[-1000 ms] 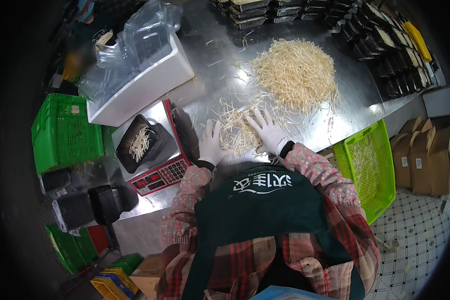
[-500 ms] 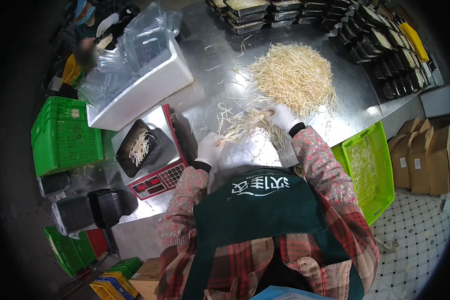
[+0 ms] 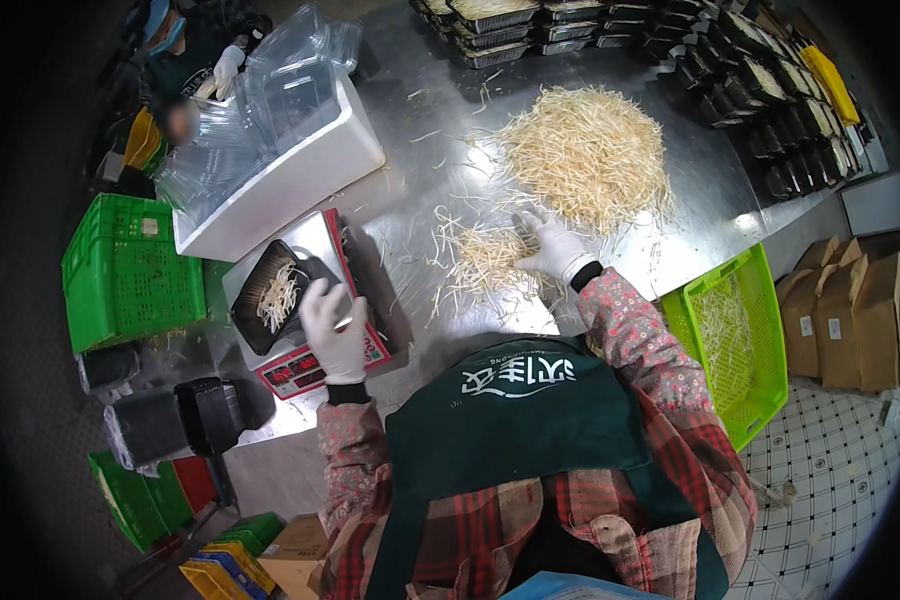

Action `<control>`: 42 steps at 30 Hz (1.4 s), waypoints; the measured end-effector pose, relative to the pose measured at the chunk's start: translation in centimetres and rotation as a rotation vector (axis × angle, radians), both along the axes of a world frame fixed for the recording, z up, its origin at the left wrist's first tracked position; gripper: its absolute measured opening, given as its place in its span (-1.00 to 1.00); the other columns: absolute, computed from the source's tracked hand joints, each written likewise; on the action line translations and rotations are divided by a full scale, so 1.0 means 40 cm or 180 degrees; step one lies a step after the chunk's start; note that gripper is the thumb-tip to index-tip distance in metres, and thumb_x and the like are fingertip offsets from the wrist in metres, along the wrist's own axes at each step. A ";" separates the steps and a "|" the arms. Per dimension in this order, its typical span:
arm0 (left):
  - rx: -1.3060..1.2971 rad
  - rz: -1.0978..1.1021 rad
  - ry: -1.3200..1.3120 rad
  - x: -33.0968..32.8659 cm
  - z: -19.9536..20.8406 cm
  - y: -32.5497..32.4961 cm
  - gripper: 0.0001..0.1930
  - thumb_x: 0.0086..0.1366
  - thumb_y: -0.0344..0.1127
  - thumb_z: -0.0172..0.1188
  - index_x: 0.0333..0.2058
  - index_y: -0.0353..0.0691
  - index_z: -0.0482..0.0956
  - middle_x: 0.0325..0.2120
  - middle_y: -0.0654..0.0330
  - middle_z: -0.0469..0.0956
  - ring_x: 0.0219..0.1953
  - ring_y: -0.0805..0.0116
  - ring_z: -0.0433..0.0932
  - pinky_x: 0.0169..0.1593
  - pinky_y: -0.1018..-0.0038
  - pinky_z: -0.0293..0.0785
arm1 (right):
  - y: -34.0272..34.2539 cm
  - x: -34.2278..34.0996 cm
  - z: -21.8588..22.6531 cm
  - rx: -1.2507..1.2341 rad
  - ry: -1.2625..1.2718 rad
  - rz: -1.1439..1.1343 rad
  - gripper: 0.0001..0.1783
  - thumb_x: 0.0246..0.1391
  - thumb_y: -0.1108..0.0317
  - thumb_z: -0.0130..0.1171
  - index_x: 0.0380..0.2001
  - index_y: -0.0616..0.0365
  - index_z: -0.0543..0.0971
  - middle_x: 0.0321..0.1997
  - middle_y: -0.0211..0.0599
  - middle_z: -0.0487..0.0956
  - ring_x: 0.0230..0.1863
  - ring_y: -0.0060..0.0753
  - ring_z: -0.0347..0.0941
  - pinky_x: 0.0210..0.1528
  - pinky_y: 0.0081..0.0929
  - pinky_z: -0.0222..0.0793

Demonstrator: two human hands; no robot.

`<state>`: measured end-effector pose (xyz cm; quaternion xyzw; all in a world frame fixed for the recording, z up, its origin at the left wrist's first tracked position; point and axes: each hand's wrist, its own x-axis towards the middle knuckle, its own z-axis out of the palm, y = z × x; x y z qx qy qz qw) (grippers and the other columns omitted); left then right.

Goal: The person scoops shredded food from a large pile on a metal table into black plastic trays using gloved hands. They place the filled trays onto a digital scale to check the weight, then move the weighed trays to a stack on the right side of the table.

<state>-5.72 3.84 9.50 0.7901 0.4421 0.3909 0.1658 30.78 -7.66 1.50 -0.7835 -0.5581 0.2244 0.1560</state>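
Note:
My left hand (image 3: 334,332), in a white glove, hovers over the right side of a digital scale (image 3: 322,230) with a red frame. Its thumb and fingers are apart, beside a black plastic tray (image 3: 246,318) on the weighing plate. Pale bean sprouts (image 3: 278,295) lie in that tray. My right hand (image 3: 555,245), also gloved in white, rests with fingers spread at the right edge of a small loose heap of bean sprouts (image 3: 488,262). Just beyond it rises a large mound of bean sprouts (image 3: 590,155) on the metal table (image 3: 410,205).
A white foam box (image 3: 290,180) of clear lids stands at the left, beside a green crate (image 3: 130,270). Filled black trays (image 3: 495,35) are stacked along the back and right. A lime-green basket (image 3: 770,370) sits to my right. Another person's gloved hand (image 3: 228,68) is far left.
My left hand has moved left from the small sprout heap to the scale. My right hand has let go of the sprouts and spread its fingers. The other person's hand has shifted.

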 end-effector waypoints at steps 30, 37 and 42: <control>-0.0243 -0.0409 -0.0039 -0.038 0.037 0.021 -0.73 -0.06 -0.60 0.38 -0.33 -0.27 0.60 -0.18 0.02 0.55 -0.15 0.13 0.59 -0.07 0.40 0.48 | 0.081 -0.091 0.417 0.2347 0.3947 -0.0252 -0.51 0.02 0.46 0.36 0.06 0.19 0.52 -0.07 -0.36 0.60 -0.08 -0.56 0.53 -0.04 -0.56 0.49; -0.0684 -0.0354 -0.0432 0.004 -0.018 -0.006 -0.78 -0.01 -0.56 0.40 -0.34 -0.29 0.63 -0.31 0.11 0.58 -0.26 0.25 0.57 -0.12 0.46 0.46 | 0.074 -0.091 0.364 0.1860 0.2171 0.0802 -0.47 0.01 0.37 0.38 0.10 0.09 0.56 0.09 -0.24 0.57 0.04 -0.46 0.49 0.06 -0.53 0.44; -0.0641 0.0457 -0.0782 -0.199 -0.053 0.067 -0.84 0.08 -0.53 0.39 -0.35 -0.30 0.61 -0.32 0.22 0.56 -0.23 0.41 0.54 -0.11 0.52 0.46 | 0.004 0.139 0.099 0.1551 0.1527 -0.0965 -0.58 0.18 0.24 0.24 0.07 0.19 0.56 0.01 -0.22 0.63 -0.02 -0.39 0.55 0.05 -0.48 0.45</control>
